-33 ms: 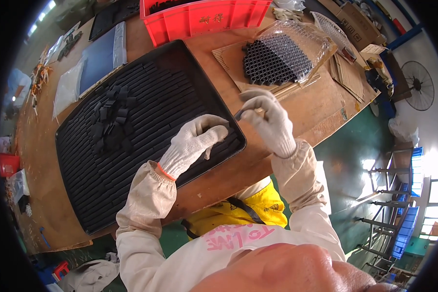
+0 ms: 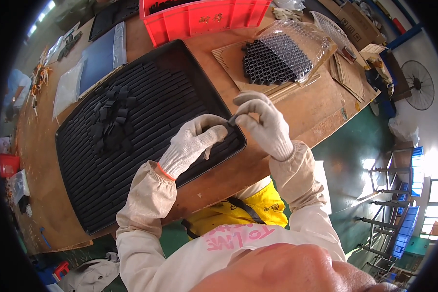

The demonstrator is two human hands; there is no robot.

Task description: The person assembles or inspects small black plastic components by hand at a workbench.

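Note:
Gloved in white knit, my left hand [image 2: 192, 141] is over the near right corner of a black tray [image 2: 177, 53]. Its thumb and index finger are closed together; what they hold, if anything, is hidden. My right hand [image 2: 266, 125], in a matching glove, pinches a small dark grey piece [image 2: 232, 119] between thumb and fingertips. The piece reaches the left fingertips, above the tray's right rim. Rows of black strip-like blocks [image 2: 151, 104] cover most of the tray, and a loose heap of small black pieces [image 2: 111, 114] lies on them.
A red crate [image 2: 207, 22] stands behind the tray. To the right, black tubes or rings [image 2: 270, 61] sit on cardboard, partly under clear bubble wrap [image 2: 321, 46]. A blue flat sheet [image 2: 100, 61] lies at the left. The table's near edge runs before my body.
My right hand has moved slightly left and down, bringing the small dark piece up to the left fingertips. The left hand stays in place.

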